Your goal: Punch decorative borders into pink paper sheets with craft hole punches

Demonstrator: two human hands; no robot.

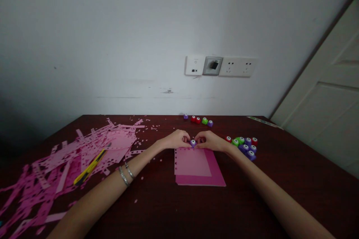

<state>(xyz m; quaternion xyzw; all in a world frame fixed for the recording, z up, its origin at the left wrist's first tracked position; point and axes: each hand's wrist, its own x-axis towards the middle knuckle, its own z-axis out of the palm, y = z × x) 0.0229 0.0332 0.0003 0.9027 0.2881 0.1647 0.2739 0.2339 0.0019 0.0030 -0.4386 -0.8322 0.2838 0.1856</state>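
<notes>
1. At left on the table (pixel 157 213), pink strips (pixel 63 177) lie heaped.
2. Left hand (pixel 177 139): fingers pinching the purple punch (pixel 193 143) at the pale sheet (pixel 193 161)'s far edge, probably mid-punching.
3. Right hand (pixel 208 140): fingers apparently gripping it too, small from here; firm pressing seems called for.

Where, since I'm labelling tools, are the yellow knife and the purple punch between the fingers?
Yellow knife (pixel 90 167), head view: middle of its handle.
Purple punch (pixel 193 142), head view: its white top.
</notes>
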